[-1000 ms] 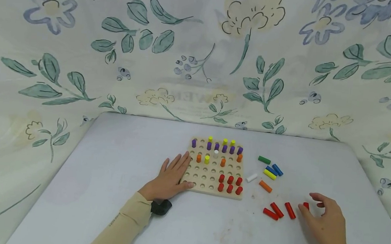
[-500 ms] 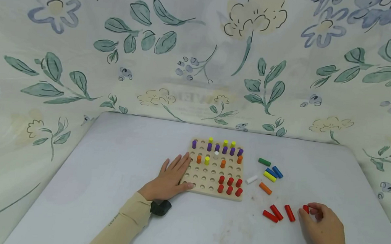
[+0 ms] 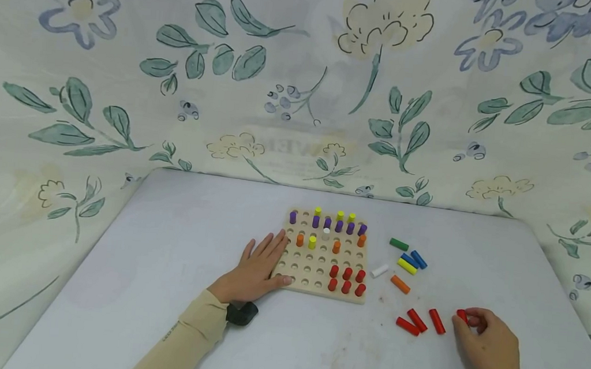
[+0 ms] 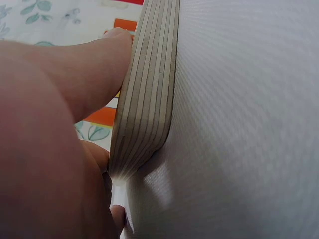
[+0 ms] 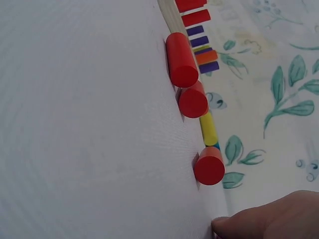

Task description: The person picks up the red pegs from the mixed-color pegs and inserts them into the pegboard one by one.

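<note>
My left hand (image 3: 252, 271) rests against the left side of a wooden pegboard (image 3: 313, 291), its fingers extended and its thumb on the near left corner. In the left wrist view, the thumb lies over the board's layered edge (image 4: 147, 74). At the right, my right hand (image 3: 493, 345) pinches a red peg (image 3: 462, 316) between thumb and fingers, low over the table. The right wrist view shows only part of that hand (image 5: 269, 221); the held peg is out of sight there. To its left lie loose red pegs (image 3: 437, 321).
Red pegs (image 3: 347, 274) stand in the board's near right holes; purple, yellow, orange and white ones stand farther back. Beside the board lie a white peg (image 3: 379, 270), an orange peg (image 3: 400, 284), a yellow peg (image 3: 406, 266), blue pegs (image 3: 419, 259) and a green peg (image 3: 399, 244).
My right hand's fingers have closed down onto the red peg, from a wider spread one second ago. The left hand stays in place on the board.
</note>
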`<action>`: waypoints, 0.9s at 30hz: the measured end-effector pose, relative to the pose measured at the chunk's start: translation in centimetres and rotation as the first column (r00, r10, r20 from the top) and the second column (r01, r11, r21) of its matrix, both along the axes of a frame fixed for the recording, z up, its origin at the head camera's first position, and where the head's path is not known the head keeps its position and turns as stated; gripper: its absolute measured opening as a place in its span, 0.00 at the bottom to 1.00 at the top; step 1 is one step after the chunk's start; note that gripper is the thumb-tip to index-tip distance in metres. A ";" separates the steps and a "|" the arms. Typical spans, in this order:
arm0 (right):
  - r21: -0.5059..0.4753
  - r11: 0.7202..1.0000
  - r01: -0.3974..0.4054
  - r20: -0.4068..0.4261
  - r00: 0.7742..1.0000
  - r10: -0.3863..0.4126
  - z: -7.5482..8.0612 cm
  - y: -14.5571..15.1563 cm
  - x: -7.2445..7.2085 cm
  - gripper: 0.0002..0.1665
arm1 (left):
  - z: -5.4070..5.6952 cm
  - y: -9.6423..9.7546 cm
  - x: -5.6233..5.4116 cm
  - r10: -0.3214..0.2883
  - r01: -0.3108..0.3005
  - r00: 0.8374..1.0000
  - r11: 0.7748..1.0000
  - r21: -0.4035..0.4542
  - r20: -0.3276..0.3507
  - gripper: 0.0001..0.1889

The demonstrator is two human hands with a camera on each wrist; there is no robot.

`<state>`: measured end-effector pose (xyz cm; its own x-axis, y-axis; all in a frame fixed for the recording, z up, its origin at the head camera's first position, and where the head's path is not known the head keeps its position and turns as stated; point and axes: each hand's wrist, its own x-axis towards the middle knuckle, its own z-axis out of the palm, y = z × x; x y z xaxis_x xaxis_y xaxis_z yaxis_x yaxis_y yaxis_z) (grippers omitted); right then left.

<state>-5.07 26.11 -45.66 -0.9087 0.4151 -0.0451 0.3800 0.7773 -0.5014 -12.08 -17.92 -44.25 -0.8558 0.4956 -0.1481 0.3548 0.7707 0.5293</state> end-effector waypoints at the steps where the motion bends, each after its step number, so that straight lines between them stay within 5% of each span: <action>1: 0.001 1.000 0.000 -0.002 1.000 0.000 0.0 0.0 0.0 0.22 | 0.0 0.0 0.0 0.000 0.000 1.000 1.000 0.001 -0.001 0.45; 13: -0.009 1.000 0.018 -0.026 1.000 -0.018 -0.3 -0.1 0.2 0.21 | -0.3 -0.1 -0.1 -0.006 0.006 1.000 1.000 -0.005 0.001 0.47; 27: -0.024 1.000 0.008 -0.145 0.989 -0.012 -0.3 -0.3 0.2 0.19 | -0.1 0.0 0.0 0.008 -0.008 1.000 1.000 0.016 -0.004 0.47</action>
